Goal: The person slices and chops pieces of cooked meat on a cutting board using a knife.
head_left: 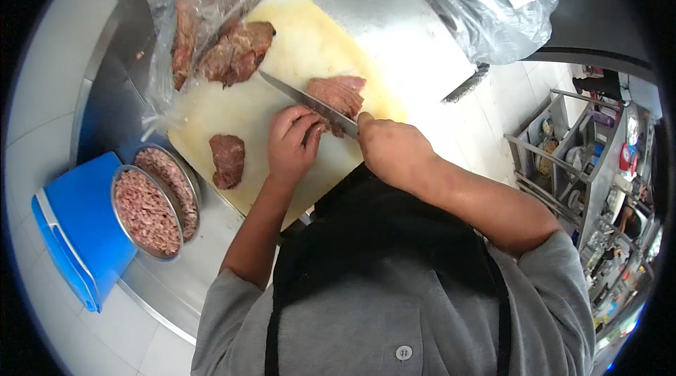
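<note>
My right hand (394, 147) is wrapped round the handle of a long knife (299, 96), its blade pointing up and to the left across the cutting board (282, 122). Beyond the blade lies sliced meat (338, 94). My left hand (294, 142) has its fingers curled against a piece of meat on the near side of the blade. A separate piece of meat (228, 161) rests at the board's left. Farther back, a larger piece (238, 54) lies beside an open plastic bag (165, 31) with more meat in it.
Two metal bowls of chopped meat (148, 212) (174, 177) stand left of the board, next to a blue container (88, 221). A large plastic bag (486, 10) lies at the back right. Metal shelving (563, 151) with kitchen items stands at the far right.
</note>
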### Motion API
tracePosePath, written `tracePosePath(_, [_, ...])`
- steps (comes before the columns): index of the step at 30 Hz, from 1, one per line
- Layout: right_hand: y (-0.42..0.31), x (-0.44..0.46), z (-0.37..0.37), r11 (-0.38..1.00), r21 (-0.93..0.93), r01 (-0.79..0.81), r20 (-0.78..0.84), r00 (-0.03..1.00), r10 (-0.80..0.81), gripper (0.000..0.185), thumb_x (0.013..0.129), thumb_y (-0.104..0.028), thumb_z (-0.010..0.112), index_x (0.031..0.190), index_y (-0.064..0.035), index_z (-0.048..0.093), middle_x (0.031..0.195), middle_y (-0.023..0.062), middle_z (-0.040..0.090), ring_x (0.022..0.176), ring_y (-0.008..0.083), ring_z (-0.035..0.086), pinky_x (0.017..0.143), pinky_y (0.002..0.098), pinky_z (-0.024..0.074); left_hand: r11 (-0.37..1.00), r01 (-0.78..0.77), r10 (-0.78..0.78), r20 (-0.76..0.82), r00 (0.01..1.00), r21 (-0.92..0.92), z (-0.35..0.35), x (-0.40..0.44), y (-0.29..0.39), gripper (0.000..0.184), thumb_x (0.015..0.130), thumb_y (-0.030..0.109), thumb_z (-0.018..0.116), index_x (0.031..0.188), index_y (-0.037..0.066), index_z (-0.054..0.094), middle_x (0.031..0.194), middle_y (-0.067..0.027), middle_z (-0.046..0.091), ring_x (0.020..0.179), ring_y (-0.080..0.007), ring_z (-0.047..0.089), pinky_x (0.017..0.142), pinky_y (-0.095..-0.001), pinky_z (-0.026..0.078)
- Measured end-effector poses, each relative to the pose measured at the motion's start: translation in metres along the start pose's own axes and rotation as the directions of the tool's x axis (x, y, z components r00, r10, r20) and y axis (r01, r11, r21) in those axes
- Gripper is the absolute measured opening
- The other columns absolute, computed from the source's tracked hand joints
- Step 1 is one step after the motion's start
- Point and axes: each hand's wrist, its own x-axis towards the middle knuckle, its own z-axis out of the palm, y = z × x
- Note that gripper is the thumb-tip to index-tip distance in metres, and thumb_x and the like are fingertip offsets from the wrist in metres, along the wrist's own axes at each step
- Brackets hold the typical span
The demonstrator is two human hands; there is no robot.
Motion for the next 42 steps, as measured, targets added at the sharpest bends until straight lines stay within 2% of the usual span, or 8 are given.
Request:
tracePosePath(8, [0.028,-0.053,-0.038,0.998,0.067,-0.01,-0.201,0.979,0.023,0.02,0.096,-0.019,0.058,0.096,0.0006,0.055,0.078,0.0253,0.067,0.078,0.0452,0.066,0.072,0.0536,0.0516,0.995,-0.002,0.012,-0.109,0.994,0.097,0.01,0.004,0.018,0.023,0.082,0.007,0.072,0.104,0.003,0.069,0.111,-0.014,0.061,0.104,-0.0357,0.058,0.092,-0.0453,0.047])
tracePosePath(14, [0.056,-0.039,-0.039,0.994,-0.014,-0.107,-0.296,0.95,0.098,0.019,0.096,-0.018,0.056,0.098,0.0007,0.057,0.079,0.0255,0.067,0.081,0.0439,0.067,0.074,0.0533,0.052,0.939,-0.074,0.072,0.016,0.997,0.336,0.041,0.045,0.044,0.056,0.074,0.033,0.078,0.121,0.009,0.059,0.126,-0.0173,0.049,0.121,-0.0403,0.047,0.105,-0.0585,0.034])
tracePosePath(19, [0.063,-0.048,-0.034,0.969,-0.231,-0.09,-0.207,0.977,0.042,0.019,0.088,-0.005,0.051,0.104,0.0009,0.06,0.087,0.0239,0.072,0.082,0.0393,0.072,0.072,0.0483,0.0574,0.957,-0.033,0.04,-0.019,0.999,0.287,0.051,0.037,0.033,0.056,0.072,0.021,0.077,0.121,0.003,0.058,0.127,-0.0189,0.05,0.123,-0.0425,0.046,0.106,-0.0538,0.037])
tracePosePath(24, [0.064,-0.073,-0.018,0.966,-0.242,-0.096,-0.136,0.989,0.064,0.015,0.096,-0.016,0.054,0.101,-0.002,0.058,0.077,0.0201,0.069,0.077,0.0383,0.07,0.069,0.0497,0.0541,0.982,-0.024,0.064,-0.208,0.976,0.19,0.054,0.025,0.027,0.056,0.07,0.016,0.076,0.119,0.0,0.055,0.123,-0.0193,0.052,0.119,-0.0432,0.049,0.104,-0.0521,0.04])
tracePosePath(33, [0.067,-0.058,-0.027,0.981,-0.179,-0.079,-0.228,0.973,0.037,0.02,0.096,-0.02,0.057,0.1,-0.0008,0.057,0.077,0.0214,0.068,0.077,0.0399,0.069,0.071,0.0504,0.054,0.93,-0.17,0.157,0.068,0.985,0.327,0.041,0.033,0.037,0.049,0.076,0.019,0.073,0.12,0.002,0.062,0.127,-0.0155,0.058,0.125,-0.0383,0.051,0.109,-0.0537,0.036])
tracePosePath(35, [0.058,-0.058,-0.037,0.982,-0.148,-0.114,-0.151,0.984,0.092,0.022,0.088,-0.004,0.048,0.106,0.0017,0.059,0.088,0.0249,0.071,0.086,0.0408,0.071,0.077,0.051,0.0549,0.935,-0.133,0.1,0.115,0.988,0.33,0.04,0.036,0.04,0.05,0.077,0.02,0.072,0.124,0.006,0.063,0.128,-0.0124,0.059,0.126,-0.0365,0.051,0.109,-0.0546,0.035])
tracePosePath(38, [0.068,-0.051,-0.03,0.984,-0.158,-0.083,-0.244,0.969,0.043,0.019,0.096,-0.019,0.055,0.099,0.0001,0.056,0.078,0.0223,0.068,0.079,0.0408,0.069,0.072,0.0519,0.0532,0.934,-0.15,0.144,0.042,0.989,0.325,0.041,0.03,0.034,0.052,0.074,0.017,0.072,0.124,0.008,0.064,0.125,-0.0119,0.06,0.124,-0.0356,0.052,0.108,-0.0539,0.036])
tracePosePath(42, [0.07,-0.052,-0.031,0.982,-0.16,-0.097,-0.201,0.977,0.063,0.019,0.096,-0.019,0.055,0.099,-0.0003,0.057,0.079,0.022,0.068,0.079,0.0404,0.069,0.072,0.052,0.053,0.942,-0.119,0.112,0.041,0.993,0.314,0.034,0.015,0.024,0.05,0.07,0.016,0.07,0.12,0.009,0.065,0.123,-0.0103,0.061,0.125,-0.033,0.053,0.109,-0.0533,0.037])
